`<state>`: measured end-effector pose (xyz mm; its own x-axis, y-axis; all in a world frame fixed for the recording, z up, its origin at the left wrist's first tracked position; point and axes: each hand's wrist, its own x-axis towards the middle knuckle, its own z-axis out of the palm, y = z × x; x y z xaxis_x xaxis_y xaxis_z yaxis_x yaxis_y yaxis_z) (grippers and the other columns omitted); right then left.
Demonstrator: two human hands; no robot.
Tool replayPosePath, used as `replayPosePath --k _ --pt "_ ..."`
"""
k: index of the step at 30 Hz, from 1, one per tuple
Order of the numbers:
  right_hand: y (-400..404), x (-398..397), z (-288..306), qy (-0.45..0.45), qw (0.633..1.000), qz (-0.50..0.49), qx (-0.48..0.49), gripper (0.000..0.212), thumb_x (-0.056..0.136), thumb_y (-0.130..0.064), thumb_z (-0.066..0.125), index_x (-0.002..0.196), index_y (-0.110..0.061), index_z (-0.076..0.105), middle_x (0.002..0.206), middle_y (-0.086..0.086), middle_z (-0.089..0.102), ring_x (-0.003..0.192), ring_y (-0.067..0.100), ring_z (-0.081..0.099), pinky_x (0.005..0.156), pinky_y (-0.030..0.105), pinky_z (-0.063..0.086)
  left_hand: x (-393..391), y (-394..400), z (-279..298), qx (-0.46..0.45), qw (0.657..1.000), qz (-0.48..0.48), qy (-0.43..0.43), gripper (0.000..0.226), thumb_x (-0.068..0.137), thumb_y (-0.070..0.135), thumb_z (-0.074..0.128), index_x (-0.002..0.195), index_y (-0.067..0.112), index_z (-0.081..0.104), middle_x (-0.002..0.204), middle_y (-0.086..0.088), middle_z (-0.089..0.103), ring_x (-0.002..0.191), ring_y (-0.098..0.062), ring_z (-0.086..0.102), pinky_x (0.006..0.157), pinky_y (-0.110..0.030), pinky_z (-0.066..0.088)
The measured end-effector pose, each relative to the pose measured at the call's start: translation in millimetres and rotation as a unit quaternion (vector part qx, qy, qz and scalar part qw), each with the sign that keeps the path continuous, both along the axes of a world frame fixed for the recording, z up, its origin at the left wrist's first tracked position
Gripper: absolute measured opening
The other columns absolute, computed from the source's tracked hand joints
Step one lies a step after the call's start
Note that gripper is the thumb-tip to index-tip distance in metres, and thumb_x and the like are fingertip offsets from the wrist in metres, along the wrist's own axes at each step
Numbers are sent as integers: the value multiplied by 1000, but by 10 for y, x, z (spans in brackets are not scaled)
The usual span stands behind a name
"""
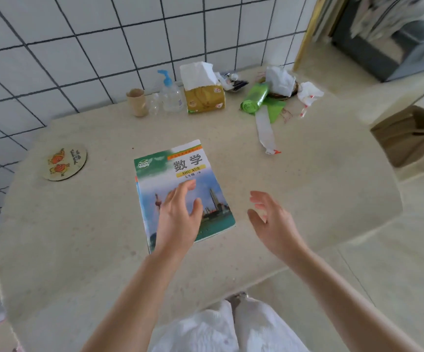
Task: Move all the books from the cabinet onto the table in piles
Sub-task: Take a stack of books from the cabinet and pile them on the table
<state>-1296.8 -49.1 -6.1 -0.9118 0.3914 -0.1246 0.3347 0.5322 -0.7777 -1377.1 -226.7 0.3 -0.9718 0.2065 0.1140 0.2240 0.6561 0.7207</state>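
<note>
Across the pale desk (307, 186), which is taking up most of the view, a small pile of books (180, 184) is lying flat near the middle, the maths textbook on top and an orange edge peeking out at its left side, suggesting at least one more underneath. Up in the right corner the cabinet (383, 34) is showing blurred papers and book spines, so more trips are likely waiting. Both hands are hovering with fingers spread and holding nothing: the left hand (177, 214) is floating over the lower cover, seemingly just after setting it down, and the right hand (271, 222) is hanging just beside the pile. Along the wall a tissue pack (203, 95), a green bag roll (255, 99) and a pump bottle (171, 95) are sitting well apart from the pile.
</note>
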Motion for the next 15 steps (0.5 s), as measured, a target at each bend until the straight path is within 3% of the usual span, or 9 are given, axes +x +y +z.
replayPosePath --k 3,6,11,15 --pt "-28 366 -69 33 996 -77 4 32 89 -2 58 121 -9 59 110 3 65 101 16 62 93 38 50 123 168 -21 30 996 -87 -19 29 90 12 58 119 19 59 107 10 69 96 -16 64 84 -20 43" --pt "-35 787 -150 35 989 -140 13 29 89 -2 58 116 -11 61 104 0 65 98 17 64 88 34 50 346 350 -80 42 984 -163 -54 28 90 12 59 117 22 61 99 11 68 96 -7 62 91 -31 50" --pt "-63 1572 -178 28 962 -266 58 27 87 -1 60 112 -10 65 101 1 70 95 17 66 83 33 52 909 674 -145 26 946 -314 -75 29 86 11 61 112 22 64 93 10 69 92 -8 63 90 -33 50" --pt "-151 2277 -137 26 928 -367 60 27 89 -4 59 115 -11 61 100 -1 70 94 14 66 85 35 54 1452 961 -158 -4 896 -442 -45 26 86 12 62 110 22 65 89 9 70 85 -11 64 81 -24 46"
